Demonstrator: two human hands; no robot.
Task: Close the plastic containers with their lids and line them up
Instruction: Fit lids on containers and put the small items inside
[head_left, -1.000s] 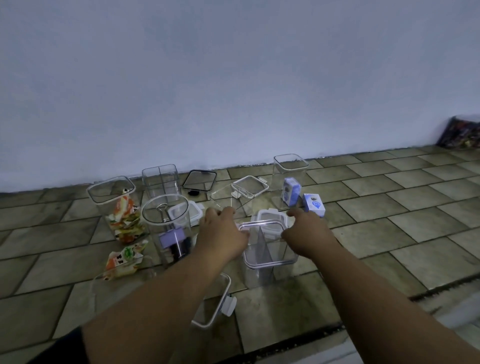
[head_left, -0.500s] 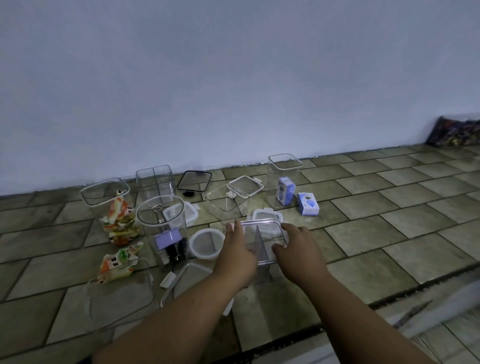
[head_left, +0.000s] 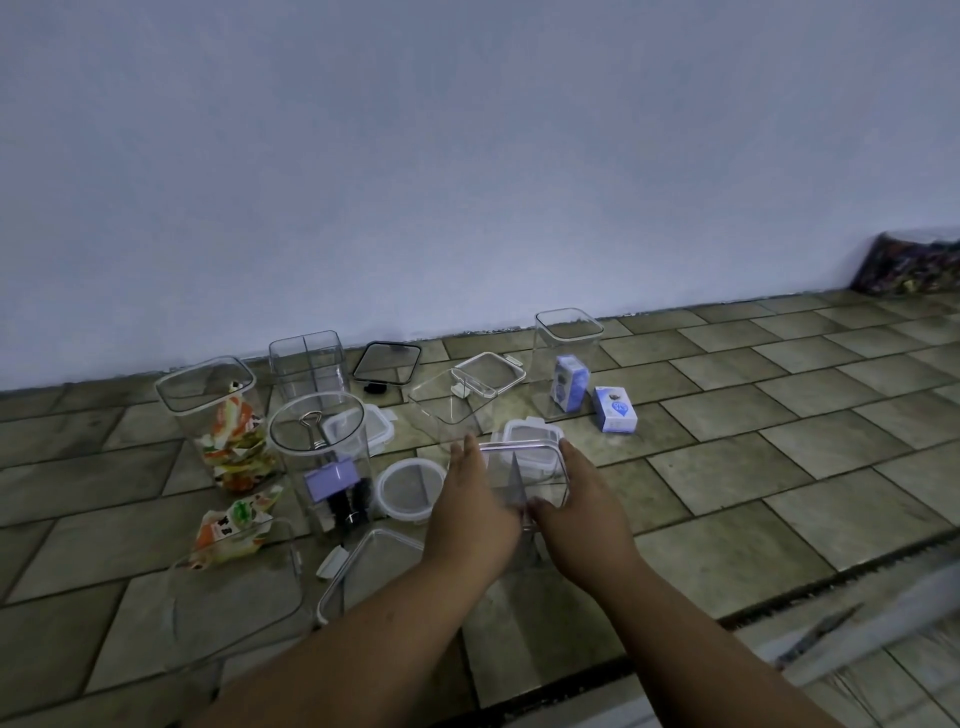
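Open floor tiles (head_left: 779, 467) stretch away to the right of the right hand (head_left: 576, 512); on that side only a small blue box (head_left: 615, 409) and a tall tub (head_left: 566, 358) stand, both set well back. Straight ahead of the divided tub (head_left: 524, 470) that both hands grip, a square lid (head_left: 532, 434) lies just beyond, with a clear tub (head_left: 449, 405) further back. The left hand (head_left: 470, 514) is hemmed in: a round lid (head_left: 410, 488) just beside it, a round jar (head_left: 324, 457) further left, a flat lid (head_left: 374, 561) close by the forearm. A big tub (head_left: 234, 597) and a snack packet (head_left: 234, 525) crowd the near left. A wall (head_left: 467, 182) closes the back
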